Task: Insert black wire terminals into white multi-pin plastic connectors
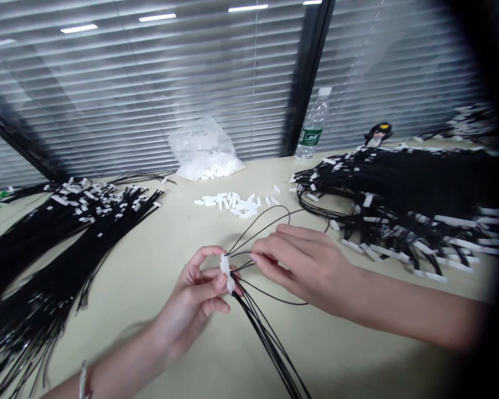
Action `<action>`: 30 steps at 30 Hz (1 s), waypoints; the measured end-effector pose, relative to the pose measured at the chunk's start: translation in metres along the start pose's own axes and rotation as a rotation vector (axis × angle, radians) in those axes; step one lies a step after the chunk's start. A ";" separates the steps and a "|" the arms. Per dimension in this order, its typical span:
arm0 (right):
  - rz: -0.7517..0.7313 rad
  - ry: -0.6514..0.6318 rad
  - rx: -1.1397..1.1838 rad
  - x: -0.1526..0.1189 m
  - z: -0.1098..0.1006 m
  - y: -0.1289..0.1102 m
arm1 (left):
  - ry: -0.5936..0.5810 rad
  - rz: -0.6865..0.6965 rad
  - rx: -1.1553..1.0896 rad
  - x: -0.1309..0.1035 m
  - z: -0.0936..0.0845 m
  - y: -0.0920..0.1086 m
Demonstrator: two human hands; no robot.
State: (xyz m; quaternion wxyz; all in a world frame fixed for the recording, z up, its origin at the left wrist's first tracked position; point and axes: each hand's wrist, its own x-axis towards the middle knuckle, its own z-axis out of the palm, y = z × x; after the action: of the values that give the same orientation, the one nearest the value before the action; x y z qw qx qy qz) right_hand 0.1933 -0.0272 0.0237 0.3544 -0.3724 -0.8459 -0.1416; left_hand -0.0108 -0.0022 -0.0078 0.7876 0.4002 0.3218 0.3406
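Note:
A white connector [227, 274] is pinched between the thumb and fingers of my left hand [203, 288], near the middle of the view. Several thin black wires [260, 321] come out of its right side; some run down toward the bottom edge, others loop up and to the right. My right hand [301, 266] is just right of the connector, thumb and index finger pressed together on one black wire that leads to the connector. The other fingers of my right hand are curled.
Loose white connectors [243, 205] lie behind my hands, with a plastic bag [208, 155] of more pieces beyond. Black wire bundles lie left [66, 260] and right [407, 183]. A water bottle [311, 130] and a small penguin figure [377, 134] stand by the blinds.

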 end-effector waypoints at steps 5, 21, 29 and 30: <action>-0.047 -0.006 -0.040 -0.002 -0.001 0.000 | -0.007 -0.005 0.002 -0.001 0.001 0.001; -0.319 -0.020 -0.218 0.004 -0.009 -0.003 | 0.049 0.013 0.049 -0.001 0.002 0.000; -0.327 -0.040 -0.211 0.000 -0.006 -0.005 | 0.051 0.046 0.104 0.001 0.002 0.001; -0.301 -0.040 -0.186 0.001 -0.005 -0.004 | 0.063 0.057 0.110 0.002 0.001 0.002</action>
State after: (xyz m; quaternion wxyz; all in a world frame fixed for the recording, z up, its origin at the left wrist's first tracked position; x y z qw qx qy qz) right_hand 0.1922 -0.0323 0.0280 0.2766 -0.2755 -0.8822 -0.2633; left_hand -0.0093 -0.0009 -0.0060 0.7439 0.4407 0.3533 0.3571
